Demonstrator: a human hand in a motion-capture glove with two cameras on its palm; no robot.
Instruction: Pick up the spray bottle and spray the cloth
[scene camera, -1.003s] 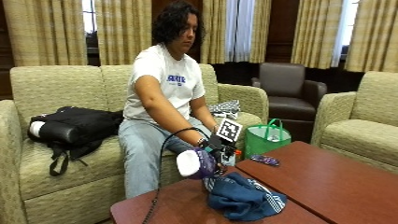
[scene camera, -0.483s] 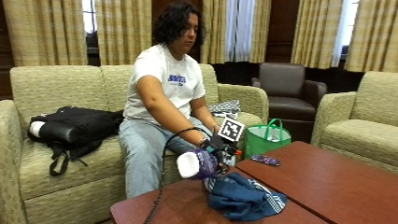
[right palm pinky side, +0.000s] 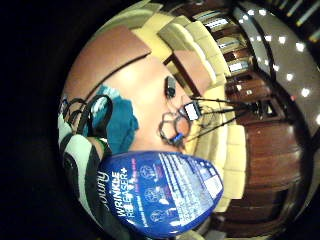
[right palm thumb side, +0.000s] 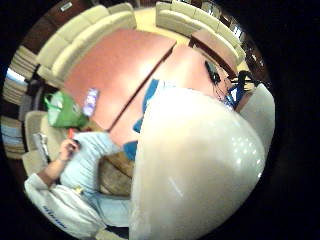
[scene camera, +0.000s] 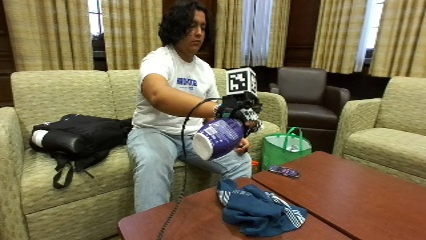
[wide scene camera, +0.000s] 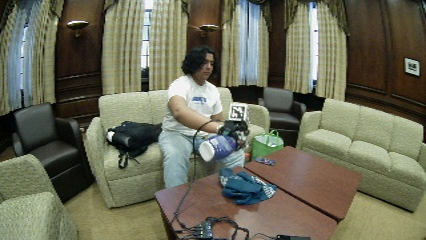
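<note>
- The person on the beige sofa (scene camera: 60, 165) holds the purple plastic spray bottle with a white base (scene camera: 218, 137) in the black-gloved right hand (scene camera: 238, 111), lifted clear of the reddish-brown wooden tabletop (scene camera: 353, 195) and hanging above the knees.
- The fingers are wrapped round the upper end of the bottle; its body tilts so the white base points down and toward the camera side, and the head is hidden under the glove, so whether a finger sits on the trigger cannot be told.
- In the little-finger palm view the bottle's blue-purple printed label (right palm pinky side: 160, 192) fills the near field, with the cloth visible beyond it on the tabletop; in the thumb-side palm view the pale rounded bottle body (right palm thumb side: 195, 170) blocks most of the scene.
- The crumpled dark blue cloth with white stripes (scene camera: 259, 210) lies on the near corner of the tabletop, below and somewhat in front of the bottle, not touching it.
- Progress, as I judge it: the pick-up looks done, since the bottle is off the tabletop and in the hand. Spraying seems left to do; no mist or wet patch shows on the cloth, and the nozzle's aim cannot be made out.
- A green bag (scene camera: 285, 147) stands beside the sofa, and a small dark phone-like object (scene camera: 284, 172) lies on the far tabletop, well apart from the cloth.
</note>
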